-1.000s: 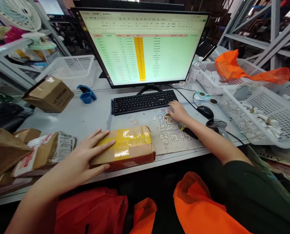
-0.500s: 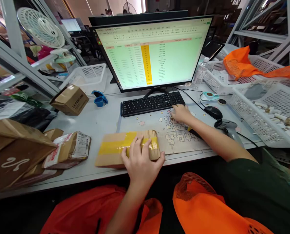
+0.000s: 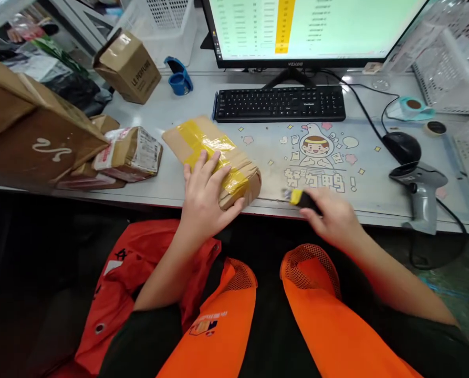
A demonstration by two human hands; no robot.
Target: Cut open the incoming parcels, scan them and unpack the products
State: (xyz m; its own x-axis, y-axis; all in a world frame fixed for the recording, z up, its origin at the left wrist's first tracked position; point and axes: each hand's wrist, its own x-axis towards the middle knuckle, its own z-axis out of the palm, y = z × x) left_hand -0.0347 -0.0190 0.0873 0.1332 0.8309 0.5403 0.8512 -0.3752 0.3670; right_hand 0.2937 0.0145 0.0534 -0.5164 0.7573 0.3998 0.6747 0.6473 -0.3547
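Observation:
A cardboard box (image 3: 237, 167) wrapped in yellow tape lies at an angle near the desk's front edge. My left hand (image 3: 205, 197) grips it, with fingers across its taped top and the thumb along its near side. Just right of the box, my right hand (image 3: 332, 215) is closed around a black and yellow utility knife (image 3: 307, 201). The knife's front end points left toward the box and is blurred, so I cannot tell if the blade is out. Beneath the knife lies a desk mat (image 3: 266, 149) printed with a cartoon figure.
Behind the box are a keyboard (image 3: 281, 104) and a monitor (image 3: 297, 63). A barcode scanner (image 3: 422, 197) and a mouse (image 3: 403, 147) lie to the right. Cardboard parcels (image 3: 129, 155), a perfume carton (image 3: 134, 68) and a blue lidded cup (image 3: 179, 83) stand left.
My right hand has left the keyboard's near edge and picked up the utility knife from the mat. The box has turned under my left hand. The view has tipped downward.

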